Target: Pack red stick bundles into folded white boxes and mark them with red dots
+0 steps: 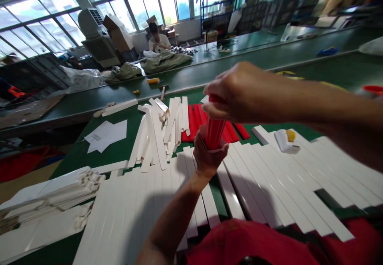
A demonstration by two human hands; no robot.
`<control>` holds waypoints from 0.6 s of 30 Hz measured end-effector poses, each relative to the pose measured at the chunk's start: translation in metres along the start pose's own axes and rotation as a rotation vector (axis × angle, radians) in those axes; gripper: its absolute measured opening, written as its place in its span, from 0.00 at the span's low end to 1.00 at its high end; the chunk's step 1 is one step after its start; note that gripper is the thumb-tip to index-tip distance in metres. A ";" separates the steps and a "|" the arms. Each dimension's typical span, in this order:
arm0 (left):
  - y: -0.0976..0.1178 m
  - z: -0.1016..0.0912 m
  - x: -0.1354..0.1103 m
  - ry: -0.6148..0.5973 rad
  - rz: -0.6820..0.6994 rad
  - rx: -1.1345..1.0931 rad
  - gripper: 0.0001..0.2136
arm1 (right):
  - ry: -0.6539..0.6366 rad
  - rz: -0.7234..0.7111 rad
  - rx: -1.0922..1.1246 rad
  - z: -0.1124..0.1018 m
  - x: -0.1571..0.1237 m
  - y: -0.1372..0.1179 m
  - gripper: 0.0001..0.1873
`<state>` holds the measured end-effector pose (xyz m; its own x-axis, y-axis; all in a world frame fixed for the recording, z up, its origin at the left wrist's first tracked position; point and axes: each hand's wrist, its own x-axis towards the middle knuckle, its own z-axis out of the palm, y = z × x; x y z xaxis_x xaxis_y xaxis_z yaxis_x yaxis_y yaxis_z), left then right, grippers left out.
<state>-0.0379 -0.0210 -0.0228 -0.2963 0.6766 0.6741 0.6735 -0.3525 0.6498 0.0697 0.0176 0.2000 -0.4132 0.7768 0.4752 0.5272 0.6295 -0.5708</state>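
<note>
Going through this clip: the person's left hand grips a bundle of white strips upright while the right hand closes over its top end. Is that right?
Not quite: the bundle is red, not white. The head view shows the left hand gripping a bundle of red strips upright while the right hand closes over its top end.

Between the right hand's fingers (pixel 223 91) and the left hand's fingers (pixel 208 157), a bundle of slim red plastic strips (pixel 214 134) looks smooth and glossy. Below the fingers, long white flat strips (pixel 263 181) have a smooth, shiny coated face that catches the window light. Farther beyond the fingers, a loose heap of white strips (pixel 158 133) shows duller, paper-like cut edges. Left of the fingers, a green bench top (pixel 116 155) looks smooth and nearly matt. Nearest the camera below the fingers, a red cloth (pixel 239 245) looks soft and matt.
</note>
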 end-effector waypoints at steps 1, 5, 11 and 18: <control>-0.002 0.000 -0.003 0.027 0.055 0.002 0.44 | -0.144 -0.033 -0.181 0.005 -0.002 -0.001 0.15; -0.010 0.001 -0.011 0.073 0.262 -0.019 0.45 | -0.281 -0.078 -0.435 0.046 -0.040 0.023 0.34; -0.015 0.009 -0.009 0.206 0.271 0.076 0.51 | 0.173 0.412 0.656 0.112 -0.103 0.080 0.30; -0.015 0.008 -0.010 0.094 0.288 -0.170 0.31 | 0.402 0.608 1.198 0.150 -0.114 0.097 0.20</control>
<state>-0.0395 -0.0180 -0.0420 -0.1766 0.4742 0.8625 0.6181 -0.6286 0.4721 0.0561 -0.0078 -0.0099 -0.0064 0.9999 -0.0089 -0.4850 -0.0109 -0.8745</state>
